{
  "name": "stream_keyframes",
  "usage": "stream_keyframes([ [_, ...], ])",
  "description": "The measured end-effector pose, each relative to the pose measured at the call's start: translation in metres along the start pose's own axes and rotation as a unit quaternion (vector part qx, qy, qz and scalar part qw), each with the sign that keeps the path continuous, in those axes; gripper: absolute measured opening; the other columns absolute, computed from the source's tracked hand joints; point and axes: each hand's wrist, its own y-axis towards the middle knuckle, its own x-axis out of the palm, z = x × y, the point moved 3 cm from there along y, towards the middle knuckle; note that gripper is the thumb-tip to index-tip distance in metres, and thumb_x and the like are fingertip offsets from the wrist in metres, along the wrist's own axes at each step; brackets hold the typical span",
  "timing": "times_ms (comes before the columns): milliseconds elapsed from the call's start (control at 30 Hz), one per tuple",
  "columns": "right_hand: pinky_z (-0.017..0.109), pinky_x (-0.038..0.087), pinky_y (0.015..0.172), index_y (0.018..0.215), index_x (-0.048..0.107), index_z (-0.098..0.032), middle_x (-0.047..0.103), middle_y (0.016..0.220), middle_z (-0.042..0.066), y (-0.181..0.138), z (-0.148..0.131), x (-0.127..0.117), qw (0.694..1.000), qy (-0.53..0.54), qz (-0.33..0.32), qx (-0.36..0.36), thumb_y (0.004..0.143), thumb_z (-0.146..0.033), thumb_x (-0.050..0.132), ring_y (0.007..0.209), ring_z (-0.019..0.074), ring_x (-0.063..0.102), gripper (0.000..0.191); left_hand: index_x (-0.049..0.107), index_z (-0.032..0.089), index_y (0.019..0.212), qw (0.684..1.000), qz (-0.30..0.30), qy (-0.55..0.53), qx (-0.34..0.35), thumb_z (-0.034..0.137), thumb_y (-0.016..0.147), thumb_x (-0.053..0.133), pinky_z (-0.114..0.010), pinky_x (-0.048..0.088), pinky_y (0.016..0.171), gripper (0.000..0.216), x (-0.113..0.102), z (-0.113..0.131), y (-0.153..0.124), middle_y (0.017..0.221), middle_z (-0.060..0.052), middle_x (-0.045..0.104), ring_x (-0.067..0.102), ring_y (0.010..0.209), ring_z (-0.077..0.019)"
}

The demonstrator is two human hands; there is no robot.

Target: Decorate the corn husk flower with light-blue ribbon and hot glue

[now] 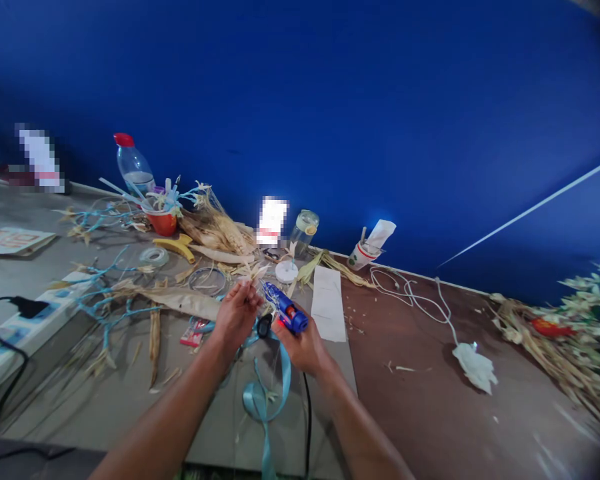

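Observation:
My right hand [303, 343] is wrapped around a blue hot glue gun [296, 319], whose nozzle points forward and left. A black cord [307, 413] runs down below it. Close beside the nozzle, my left hand [239, 308] pinches a small pale husk flower [254, 272]; its petals stick up past the fingertips. Under and between the hands lies light blue ribbon [255, 400], partly rolled. A long dried husk [185, 301] lies left of my left hand. Behind the hands stands a white round disc [286, 271] with a thin upright piece on it.
Blue-wrapped branches [107, 313] spread at left near a white power strip [35, 333]. Further back are a red cup [163, 223], a bottle [134, 167], a yellow tool [177, 248] and a glass jar [304, 230]. A white cable [415, 293] and dried stalks [545, 353] lie at right.

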Motion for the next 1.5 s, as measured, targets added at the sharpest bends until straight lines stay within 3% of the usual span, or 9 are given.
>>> stream_keyframes([
  [633, 0.026, 0.039, 0.054, 0.076, 0.050, -0.020, 0.053, 0.063, 0.001, -0.0003, -0.0030, 0.0080, 0.990, -0.133, 0.011, -0.038, 0.082, -0.040, 0.051, 0.058, 0.0146, 0.049, 0.021, 0.053, 0.014, 0.063, 0.999, 0.030, -0.013, 0.009, 0.017, 0.071, 0.069, -0.015, 0.037, 0.046, 0.018, 0.0004, 0.0008, -0.0010, 0.053, 0.004, 0.048, 0.043, 0.047, -0.0044],
  [900, 0.026, 0.038, 0.053, 0.075, 0.051, -0.019, 0.055, 0.062, 0.002, 0.0010, -0.0070, 0.0044, 0.989, -0.139, 0.040, -0.032, 0.083, -0.041, 0.050, 0.055, 0.0139, 0.048, 0.023, 0.051, 0.015, 0.063, 1.000, 0.011, -0.015, -0.008, 0.018, 0.070, 0.070, -0.017, 0.039, 0.048, 0.021, 0.0015, 0.0009, -0.0009, 0.052, 0.006, 0.044, 0.042, 0.046, -0.0050],
  [1133, 0.026, 0.036, 0.052, 0.072, 0.050, -0.020, 0.052, 0.058, 0.001, -0.0018, -0.0069, 0.0079, 0.987, -0.151, 0.030, -0.054, 0.082, -0.040, 0.051, 0.053, 0.0132, 0.046, 0.023, 0.055, 0.015, 0.063, 0.999, 0.046, -0.015, 0.013, 0.016, 0.072, 0.068, -0.015, 0.038, 0.046, 0.016, 0.0023, 0.0026, -0.0026, 0.053, 0.004, 0.048, 0.044, 0.047, -0.0046],
  [1267, 0.026, 0.037, 0.053, 0.073, 0.051, -0.020, 0.054, 0.061, 0.002, -0.0011, -0.0070, 0.0054, 0.987, -0.149, 0.044, -0.041, 0.083, -0.040, 0.049, 0.055, 0.0141, 0.049, 0.022, 0.052, 0.015, 0.063, 1.000, 0.021, -0.019, -0.005, 0.018, 0.072, 0.069, -0.017, 0.040, 0.048, 0.019, 0.0026, 0.0012, -0.0020, 0.052, 0.006, 0.045, 0.043, 0.046, -0.0047],
  [1500, 0.026, 0.038, 0.055, 0.072, 0.050, -0.020, 0.056, 0.064, 0.002, -0.0017, -0.0051, 0.0086, 0.987, -0.157, 0.017, -0.045, 0.082, -0.041, 0.050, 0.058, 0.0151, 0.051, 0.023, 0.055, 0.014, 0.066, 0.999, 0.045, -0.023, 0.003, 0.016, 0.072, 0.069, -0.014, 0.038, 0.046, 0.015, -0.0015, 0.0007, -0.0004, 0.054, 0.005, 0.049, 0.045, 0.046, -0.0038],
])
